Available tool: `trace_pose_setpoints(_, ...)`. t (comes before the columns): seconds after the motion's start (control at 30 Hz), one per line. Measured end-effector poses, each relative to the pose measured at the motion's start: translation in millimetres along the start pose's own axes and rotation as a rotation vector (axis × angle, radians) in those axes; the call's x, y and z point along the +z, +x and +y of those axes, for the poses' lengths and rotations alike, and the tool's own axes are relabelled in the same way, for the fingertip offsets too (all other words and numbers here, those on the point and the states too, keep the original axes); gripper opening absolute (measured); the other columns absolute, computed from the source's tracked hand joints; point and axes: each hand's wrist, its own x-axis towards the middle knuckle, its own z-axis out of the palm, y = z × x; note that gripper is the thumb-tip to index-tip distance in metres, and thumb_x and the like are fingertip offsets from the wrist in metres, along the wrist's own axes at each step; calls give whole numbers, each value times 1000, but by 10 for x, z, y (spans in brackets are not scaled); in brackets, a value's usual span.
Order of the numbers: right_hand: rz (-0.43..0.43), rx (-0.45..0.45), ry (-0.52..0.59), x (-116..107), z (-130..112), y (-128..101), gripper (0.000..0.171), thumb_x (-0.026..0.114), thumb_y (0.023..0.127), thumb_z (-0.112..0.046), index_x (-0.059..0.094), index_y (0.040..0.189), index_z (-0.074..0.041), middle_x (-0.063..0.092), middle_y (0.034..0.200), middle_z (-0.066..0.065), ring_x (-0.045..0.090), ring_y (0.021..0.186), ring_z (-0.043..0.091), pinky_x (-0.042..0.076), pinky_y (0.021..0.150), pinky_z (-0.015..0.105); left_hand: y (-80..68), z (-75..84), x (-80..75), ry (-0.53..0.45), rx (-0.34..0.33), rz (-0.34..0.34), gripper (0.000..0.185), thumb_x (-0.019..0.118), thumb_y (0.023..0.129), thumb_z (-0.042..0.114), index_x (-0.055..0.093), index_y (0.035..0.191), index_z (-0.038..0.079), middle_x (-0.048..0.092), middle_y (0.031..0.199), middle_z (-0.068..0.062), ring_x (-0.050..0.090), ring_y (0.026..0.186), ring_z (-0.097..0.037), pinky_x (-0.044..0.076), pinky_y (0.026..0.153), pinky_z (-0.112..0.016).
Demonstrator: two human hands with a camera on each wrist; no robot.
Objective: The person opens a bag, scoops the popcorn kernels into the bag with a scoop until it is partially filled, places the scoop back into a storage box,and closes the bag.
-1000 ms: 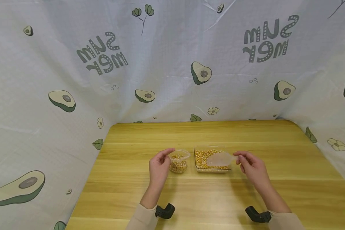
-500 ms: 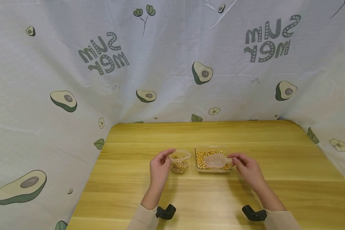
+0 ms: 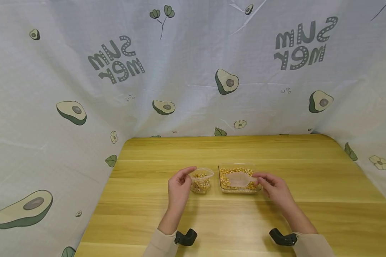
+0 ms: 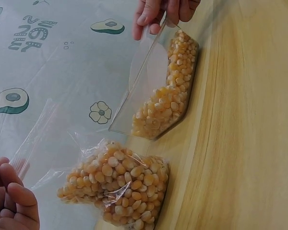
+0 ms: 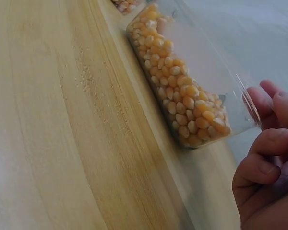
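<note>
With my left hand (image 3: 179, 187) I pinch the rim of a clear plastic bag (image 3: 201, 184), which stands upright and open-mouthed on the table. Corn kernels (image 4: 129, 184) fill the bag's lower part. To its right is a clear rectangular container (image 3: 239, 190) of loose corn kernels (image 5: 175, 86). A pale translucent scoop (image 3: 239, 179) lies in the container against the kernels, its handle pinched between thumb and fingers of my right hand (image 3: 275, 187). Part of the scoop is hidden behind the kernels in the left wrist view.
Bag and container stand close together on a wooden table (image 3: 225, 221), a narrow gap between them. A pale curtain (image 3: 193, 64) with avocado prints hangs along the back and both sides of the table.
My right hand has moved left, carrying the scoop further left and lower into the container's kernels. My left hand keeps its hold on the bag and stays nearly in place.
</note>
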Motion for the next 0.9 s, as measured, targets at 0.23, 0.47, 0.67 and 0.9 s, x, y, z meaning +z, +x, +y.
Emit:
trace_pose_setpoints(0.23, -12, 30, 36, -20, 29, 1, 37, 49, 106, -24, 61, 129, 2, 68, 85, -12, 37, 54, 6, 35, 47, 30, 0, 3, -2, 8, 2, 3, 33, 52, 93, -5, 78, 104, 13, 71, 98, -21, 41, 56, -5, 30, 47, -15)
trace_pose_setpoints(0.47, 13, 29, 151, -38, 90, -27, 33, 51, 105, -26, 65, 124, -3, 70, 83, -13, 40, 55, 5, 28, 49, 37, 1, 0, -1, 14, 10, -1, 33, 52, 93, -4, 78, 104, 13, 68, 87, -23, 41, 56, -5, 30, 46, -15)
trace_pose_setpoints(0.67, 39, -2, 242, -61, 129, -53, 27, 54, 103, -27, 70, 117, -10, 69, 81, -13, 39, 54, 4, 20, 54, 42, 1, -4, -2, 29, 11, 2, 34, 52, 93, -4, 78, 104, 14, 67, 83, -23, 40, 53, -5, 29, 45, -15)
trace_pose_setpoints(0.9, 42, 8, 265, -87, 108, -79, 27, 54, 103, -29, 70, 118, -13, 68, 82, -13, 39, 55, 5, 19, 55, 42, -4, 11, -8, 19, 2, 6, 34, 51, 93, -5, 78, 104, 14, 63, 79, -28, 38, 52, -4, 28, 44, -15)
